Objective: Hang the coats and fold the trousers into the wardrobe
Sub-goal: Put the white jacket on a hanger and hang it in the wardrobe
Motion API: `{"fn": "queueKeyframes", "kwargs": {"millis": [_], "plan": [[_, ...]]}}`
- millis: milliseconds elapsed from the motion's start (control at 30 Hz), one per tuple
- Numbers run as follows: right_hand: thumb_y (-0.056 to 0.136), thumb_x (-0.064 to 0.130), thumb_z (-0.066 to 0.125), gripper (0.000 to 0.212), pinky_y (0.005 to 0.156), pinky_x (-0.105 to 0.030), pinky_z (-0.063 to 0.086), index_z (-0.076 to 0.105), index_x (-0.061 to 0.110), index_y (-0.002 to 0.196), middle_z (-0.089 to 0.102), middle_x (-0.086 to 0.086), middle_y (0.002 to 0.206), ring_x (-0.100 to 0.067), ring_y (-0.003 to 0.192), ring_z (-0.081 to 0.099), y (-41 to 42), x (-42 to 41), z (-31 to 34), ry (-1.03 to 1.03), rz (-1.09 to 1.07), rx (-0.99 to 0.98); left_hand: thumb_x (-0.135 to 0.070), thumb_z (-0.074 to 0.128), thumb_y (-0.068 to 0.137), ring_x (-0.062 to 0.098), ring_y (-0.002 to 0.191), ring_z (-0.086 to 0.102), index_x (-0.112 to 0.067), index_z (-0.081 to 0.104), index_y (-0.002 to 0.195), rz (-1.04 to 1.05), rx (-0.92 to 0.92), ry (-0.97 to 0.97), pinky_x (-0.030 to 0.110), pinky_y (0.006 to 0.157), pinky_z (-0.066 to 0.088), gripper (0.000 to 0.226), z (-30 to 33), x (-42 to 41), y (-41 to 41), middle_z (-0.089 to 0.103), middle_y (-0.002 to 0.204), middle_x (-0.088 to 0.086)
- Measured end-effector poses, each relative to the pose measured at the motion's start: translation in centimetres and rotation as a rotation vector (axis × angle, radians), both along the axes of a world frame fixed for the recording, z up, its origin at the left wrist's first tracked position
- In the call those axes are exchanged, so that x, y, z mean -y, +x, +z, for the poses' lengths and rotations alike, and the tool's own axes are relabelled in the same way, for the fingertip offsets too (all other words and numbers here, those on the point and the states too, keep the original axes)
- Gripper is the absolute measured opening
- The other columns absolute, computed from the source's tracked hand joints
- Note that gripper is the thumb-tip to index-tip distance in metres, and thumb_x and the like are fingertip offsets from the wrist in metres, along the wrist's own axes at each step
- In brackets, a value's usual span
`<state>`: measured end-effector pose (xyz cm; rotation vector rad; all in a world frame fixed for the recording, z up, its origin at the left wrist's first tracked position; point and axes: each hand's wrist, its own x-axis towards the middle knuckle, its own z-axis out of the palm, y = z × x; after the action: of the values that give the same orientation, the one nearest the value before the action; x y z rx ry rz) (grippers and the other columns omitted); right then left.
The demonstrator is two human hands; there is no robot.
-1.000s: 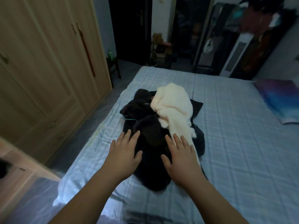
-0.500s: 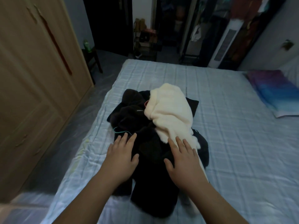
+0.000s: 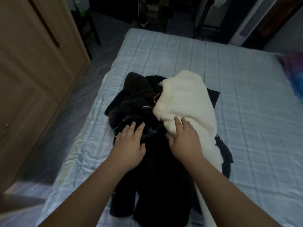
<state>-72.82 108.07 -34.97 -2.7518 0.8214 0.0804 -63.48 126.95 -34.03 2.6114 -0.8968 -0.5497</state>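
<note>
A heap of clothes lies on the bed [image 3: 246, 112]. Most of it is black fleecy garments [image 3: 136, 102], with a cream fleece coat [image 3: 185, 99] draped over the right side. Thin green [image 3: 115, 130] and red [image 3: 155, 99] hanger wires poke out of the pile. My left hand [image 3: 129, 145] hovers flat over the black clothes, fingers straight. My right hand [image 3: 185, 140] reaches with straight fingers to the lower edge of the cream coat, where black and cream meet. Neither hand holds anything. The wooden wardrobe [image 3: 32, 79] stands shut on the left.
A strip of floor [image 3: 65, 128] runs between the bed and the wardrobe. A dark chair [image 3: 85, 27] stands past the wardrobe. A clothes rack and a white tall appliance [image 3: 249, 20] stand beyond the bed's far end. A purple-blue pillow [image 3: 295, 74] lies at the right edge.
Both hands have advanced further onto the pile, the right one now reaching the cream coat. The view has moved closer and tilted down over the bed.
</note>
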Motion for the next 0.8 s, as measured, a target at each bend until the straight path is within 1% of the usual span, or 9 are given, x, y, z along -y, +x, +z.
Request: {"fn": "queueKeyframes", "kwargs": {"millis": [67,167,300,400,467,533,633,733,800], "plan": [[0.090,0.035,0.061,0.079,0.116,-0.048,0.032,0.024,0.017,0.157,0.030,-0.015,0.160,-0.033,0.145,0.033,2.5,1.9,-1.8,-0.009,0.013,0.005,-0.033,0.048,0.098,0.027,0.153,0.008,-0.028,0.007,0.159,0.008,0.015,-0.007,0.047,0.123,0.015,0.074,-0.9,1.8,1.2,0.009,0.167,0.007],[0.092,0.041,0.054,0.077,0.116,-0.051,0.029,0.021,0.019,0.158,0.029,-0.012,0.162,-0.034,0.147,0.028,5.8,4.2,-5.0,-0.067,-0.008,-0.033,-0.030,0.049,0.096,0.026,0.153,0.007,-0.028,0.008,0.159,0.000,0.039,-0.014,0.047,0.123,0.015,0.074,-2.4,4.9,3.2,0.009,0.167,0.007],[0.092,0.052,0.049,0.081,0.117,-0.059,0.021,0.014,0.021,0.159,0.015,-0.007,0.167,-0.033,0.151,0.015,8.9,6.3,-9.0,-0.064,-0.088,-0.164,-0.026,0.050,0.095,0.026,0.153,0.007,-0.028,0.011,0.158,0.015,-0.019,-0.029,0.046,0.123,0.015,0.075,-4.4,8.0,5.3,0.010,0.166,0.007],[0.088,0.056,0.055,0.091,0.113,-0.065,0.021,0.009,0.023,0.159,0.006,-0.003,0.168,-0.032,0.151,0.013,10.1,7.0,-10.8,-0.008,-0.182,-0.236,-0.026,0.052,0.095,0.025,0.153,0.006,-0.028,0.013,0.158,0.063,-0.072,-0.048,0.045,0.124,0.014,0.074,-5.1,8.8,6.4,0.010,0.167,0.007],[0.085,0.056,0.061,0.095,0.107,-0.061,0.032,0.009,0.025,0.158,0.013,-0.007,0.165,-0.033,0.145,0.024,9.9,7.3,-11.7,-0.026,-0.207,-0.246,-0.026,0.052,0.096,0.024,0.153,0.005,-0.028,0.014,0.158,0.087,-0.099,-0.056,0.044,0.124,0.014,0.073,-5.2,8.9,6.7,0.009,0.167,0.006],[0.083,0.052,0.064,0.095,0.096,-0.050,0.042,0.008,0.029,0.157,0.028,-0.011,0.154,-0.032,0.134,0.036,9.2,7.8,-12.3,-0.033,-0.211,-0.260,-0.025,0.053,0.096,0.023,0.153,0.006,-0.028,0.016,0.158,0.088,-0.109,-0.052,0.043,0.124,0.015,0.072,-5.2,8.9,6.6,0.009,0.167,0.005],[0.080,0.040,0.066,0.099,0.087,-0.043,0.045,0.005,0.029,0.157,0.040,-0.010,0.134,-0.029,0.121,0.043,8.1,8.2,-12.5,0.000,-0.186,-0.286,-0.025,0.053,0.095,0.023,0.153,0.007,-0.028,0.017,0.157,0.068,-0.121,-0.038,0.042,0.124,0.016,0.072,-5.8,9.0,6.4,0.011,0.166,0.006],[0.085,0.028,0.059,0.088,0.088,-0.042,0.045,0.009,0.028,0.157,0.046,-0.009,0.128,-0.029,0.118,0.046,8.0,8.8,-12.7,0.023,-0.193,-0.233,-0.025,0.052,0.096,0.024,0.153,0.008,-0.028,0.016,0.158,0.049,-0.144,-0.041,0.041,0.124,0.015,0.072,-6.1,9.2,6.1,0.011,0.166,0.006],[0.085,0.026,0.057,0.083,0.087,-0.043,0.044,0.013,0.028,0.156,0.049,-0.009,0.127,-0.029,0.118,0.047,8.8,8.6,-12.8,0.037,-0.239,-0.192,-0.024,0.052,0.096,0.024,0.152,0.009,-0.028,0.016,0.158,0.041,-0.147,-0.060,0.040,0.124,0.015,0.072,-6.2,9.1,5.6,0.011,0.166,0.006]]}}
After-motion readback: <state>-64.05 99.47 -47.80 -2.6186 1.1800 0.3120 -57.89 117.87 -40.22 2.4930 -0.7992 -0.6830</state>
